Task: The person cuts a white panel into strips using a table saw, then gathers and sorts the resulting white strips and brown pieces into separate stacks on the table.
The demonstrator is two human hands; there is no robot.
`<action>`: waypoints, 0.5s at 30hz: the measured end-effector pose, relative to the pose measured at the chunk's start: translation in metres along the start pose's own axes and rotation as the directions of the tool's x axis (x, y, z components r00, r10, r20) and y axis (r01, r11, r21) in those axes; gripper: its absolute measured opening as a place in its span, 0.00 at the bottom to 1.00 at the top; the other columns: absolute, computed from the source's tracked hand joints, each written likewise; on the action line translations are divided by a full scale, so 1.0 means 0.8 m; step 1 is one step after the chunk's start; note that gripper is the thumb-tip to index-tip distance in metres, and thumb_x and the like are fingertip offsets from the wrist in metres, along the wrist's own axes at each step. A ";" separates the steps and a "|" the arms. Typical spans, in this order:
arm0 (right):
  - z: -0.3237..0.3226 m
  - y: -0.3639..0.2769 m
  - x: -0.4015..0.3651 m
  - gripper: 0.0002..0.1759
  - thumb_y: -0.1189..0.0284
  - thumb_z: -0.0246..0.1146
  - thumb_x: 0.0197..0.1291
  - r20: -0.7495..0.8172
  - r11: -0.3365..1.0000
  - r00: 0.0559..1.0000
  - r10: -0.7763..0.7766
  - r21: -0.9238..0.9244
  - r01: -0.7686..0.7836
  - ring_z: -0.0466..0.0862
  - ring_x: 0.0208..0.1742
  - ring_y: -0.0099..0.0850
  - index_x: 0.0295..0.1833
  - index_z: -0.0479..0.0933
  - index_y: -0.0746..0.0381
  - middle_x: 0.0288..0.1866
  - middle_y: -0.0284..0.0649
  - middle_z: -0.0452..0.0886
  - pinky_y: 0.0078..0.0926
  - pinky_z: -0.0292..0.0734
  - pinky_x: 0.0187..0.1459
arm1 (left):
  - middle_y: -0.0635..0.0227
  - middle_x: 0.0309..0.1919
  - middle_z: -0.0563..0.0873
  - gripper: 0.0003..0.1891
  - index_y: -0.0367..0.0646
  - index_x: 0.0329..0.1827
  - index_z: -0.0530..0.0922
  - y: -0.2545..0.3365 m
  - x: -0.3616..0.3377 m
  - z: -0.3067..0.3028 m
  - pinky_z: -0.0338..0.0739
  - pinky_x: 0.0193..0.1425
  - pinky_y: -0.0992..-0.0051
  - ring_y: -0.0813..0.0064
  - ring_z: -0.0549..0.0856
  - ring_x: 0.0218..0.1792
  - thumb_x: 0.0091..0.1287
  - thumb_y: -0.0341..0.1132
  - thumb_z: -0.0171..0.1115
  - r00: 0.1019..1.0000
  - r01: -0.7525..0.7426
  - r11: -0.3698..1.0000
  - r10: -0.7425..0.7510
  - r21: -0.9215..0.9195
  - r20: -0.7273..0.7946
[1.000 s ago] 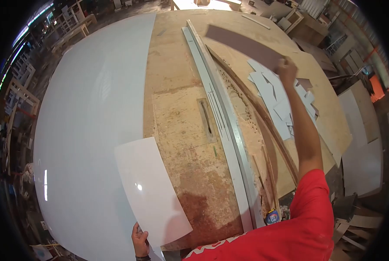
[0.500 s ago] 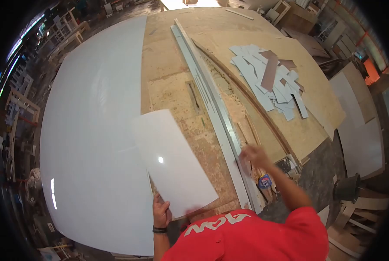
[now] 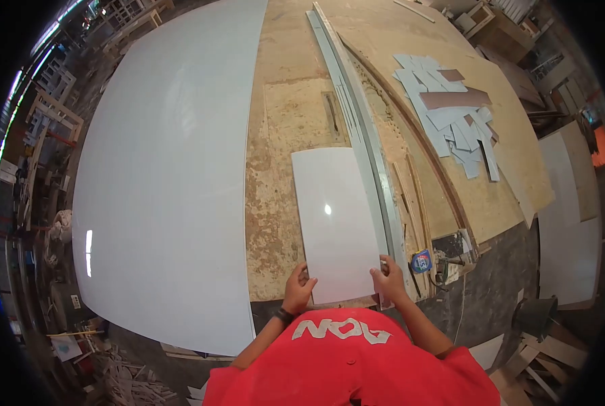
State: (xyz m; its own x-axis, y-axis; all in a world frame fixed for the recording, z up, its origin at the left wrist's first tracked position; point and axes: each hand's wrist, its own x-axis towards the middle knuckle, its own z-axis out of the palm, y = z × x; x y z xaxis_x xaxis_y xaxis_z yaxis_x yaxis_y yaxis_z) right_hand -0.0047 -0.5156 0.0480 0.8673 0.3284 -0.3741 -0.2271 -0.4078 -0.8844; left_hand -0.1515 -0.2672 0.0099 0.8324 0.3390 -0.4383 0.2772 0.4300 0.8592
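Note:
A white rectangular panel (image 3: 336, 223) lies in front of me over the worn wooden table, its long side close to a straight metal-edged rail (image 3: 361, 122). My left hand (image 3: 298, 287) grips its near left edge, thumb on top and fingers underneath. On the near right edge, my right hand (image 3: 388, 278) is closed the same way, just beside the rail's near end. A blue tape measure (image 3: 421, 261) sits right of that hand, past the rail.
A large white sheet (image 3: 167, 176) covers the table's left side. Offcut strips (image 3: 451, 111) are piled at the far right. A brown wooden strip (image 3: 411, 128) runs diagonally beyond the rail. A dark bucket (image 3: 536, 317) stands on the floor at right.
The white panel has moved right, off the large sheet, and turned straighter along the rail. My right hand has left the rail's far side and taken the panel's right edge. A brown offcut has shifted.

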 end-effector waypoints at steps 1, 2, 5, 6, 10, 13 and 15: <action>-0.006 -0.005 -0.003 0.24 0.76 0.67 0.64 -0.002 1.000 1.000 0.009 -0.002 -0.009 0.88 0.42 0.33 0.65 0.73 0.70 0.46 0.45 0.88 0.33 0.82 0.46 | 0.66 0.43 0.87 0.26 0.38 0.70 0.71 -0.015 0.012 0.005 0.82 0.47 0.76 0.78 0.86 0.43 0.69 0.21 0.63 0.999 -0.035 0.997 0.036 0.071 -0.015; -0.014 -0.012 0.001 0.25 0.74 0.68 0.63 -0.008 0.959 0.999 -0.049 -0.278 0.045 0.87 0.40 0.38 0.64 0.74 0.69 0.45 0.45 0.87 0.36 0.82 0.45 | 0.69 0.38 0.87 0.26 0.38 0.69 0.73 -0.029 0.022 0.008 0.81 0.43 0.77 0.81 0.85 0.38 0.68 0.22 0.64 0.997 -0.070 0.987 0.074 0.141 -0.023; -0.025 -0.032 0.000 0.28 0.68 0.72 0.60 0.020 0.727 0.993 -0.120 -0.679 0.101 0.85 0.46 0.46 0.64 0.76 0.66 0.50 0.46 0.85 0.41 0.81 0.47 | 0.71 0.36 0.83 0.33 0.37 0.76 0.68 -0.013 0.033 0.031 0.79 0.44 0.78 0.82 0.82 0.36 0.65 0.22 0.64 1.000 -0.017 0.942 0.024 0.334 -0.016; -0.025 -0.037 -0.003 0.30 0.64 0.74 0.58 0.050 0.586 0.990 -0.135 -0.802 0.120 0.84 0.53 0.50 0.64 0.77 0.64 0.55 0.47 0.84 0.43 0.80 0.51 | 0.71 0.34 0.82 0.36 0.38 0.78 0.67 -0.013 0.036 0.037 0.79 0.42 0.78 0.83 0.81 0.34 0.65 0.23 0.65 0.999 -0.028 0.932 0.039 0.361 -0.023; -0.031 -0.051 -0.025 0.33 0.62 0.75 0.55 0.114 0.404 0.973 -0.201 -0.895 0.188 0.73 0.72 0.50 0.66 0.77 0.60 0.70 0.47 0.76 0.49 0.71 0.65 | 0.68 0.32 0.83 0.39 0.40 0.80 0.64 -0.011 0.043 0.049 0.79 0.40 0.76 0.80 0.82 0.32 0.63 0.24 0.67 0.998 -0.035 0.893 0.058 0.449 -0.038; -0.045 -0.046 -0.029 0.37 0.58 0.76 0.53 0.255 0.378 0.913 -0.318 -0.849 0.369 0.59 0.81 0.50 0.68 0.77 0.57 0.75 0.45 0.71 0.64 0.53 0.74 | 0.64 0.32 0.83 0.40 0.39 0.80 0.65 -0.014 0.048 0.055 0.79 0.38 0.72 0.74 0.83 0.31 0.61 0.26 0.69 0.990 -0.074 0.840 0.127 0.537 -0.063; -0.052 -0.041 -0.028 0.41 0.51 0.77 0.51 0.400 0.217 0.888 -0.227 -0.868 0.447 0.54 0.84 0.49 0.71 0.76 0.53 0.77 0.38 0.71 0.76 0.38 0.76 | 0.57 0.30 0.83 0.42 0.40 0.79 0.66 -0.015 0.051 0.058 0.80 0.40 0.63 0.59 0.86 0.33 0.60 0.33 0.72 0.960 -0.191 0.733 0.277 0.653 -0.031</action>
State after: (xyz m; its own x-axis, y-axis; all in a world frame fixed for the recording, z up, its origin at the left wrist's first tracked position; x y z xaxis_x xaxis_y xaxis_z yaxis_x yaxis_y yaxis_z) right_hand 0.0017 -0.5448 0.0969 0.6443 0.7251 -0.2432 0.7225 -0.6813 -0.1172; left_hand -0.0984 -0.2970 -0.0060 0.8615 0.4705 -0.1908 0.3579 -0.2963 0.8855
